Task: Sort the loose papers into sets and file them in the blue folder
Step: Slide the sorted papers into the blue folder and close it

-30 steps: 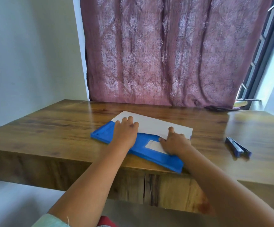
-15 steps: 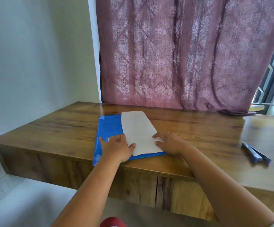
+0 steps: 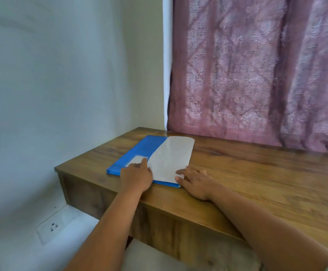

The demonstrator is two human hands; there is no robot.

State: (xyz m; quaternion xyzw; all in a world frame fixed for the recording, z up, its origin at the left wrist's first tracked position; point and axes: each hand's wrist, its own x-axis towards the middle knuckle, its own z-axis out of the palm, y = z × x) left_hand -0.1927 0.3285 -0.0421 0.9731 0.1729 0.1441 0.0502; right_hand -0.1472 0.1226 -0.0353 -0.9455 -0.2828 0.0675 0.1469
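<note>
A blue folder (image 3: 139, 151) lies flat near the left end of the wooden desk (image 3: 257, 178), with a white label near its front edge. A stack of white papers (image 3: 171, 159) lies on its right half, reaching past its far edge. My left hand (image 3: 135, 176) rests on the folder's front part, the index finger stretched onto the label beside the papers' left edge. My right hand (image 3: 195, 181) lies flat on the desk at the papers' front right corner, fingertips touching the sheet. Neither hand grips anything.
A white wall stands close on the left and a mauve curtain (image 3: 257, 75) hangs behind the desk. The desk's left edge is just beyond the folder. A wall socket (image 3: 50, 228) sits low on the left. A pale cushion (image 3: 178, 259) shows below the desk.
The folder and papers have been turned from crosswise to lengthwise and slid toward the desk's left end. My view has swung left, so the blue stapler on the right has left the frame.
</note>
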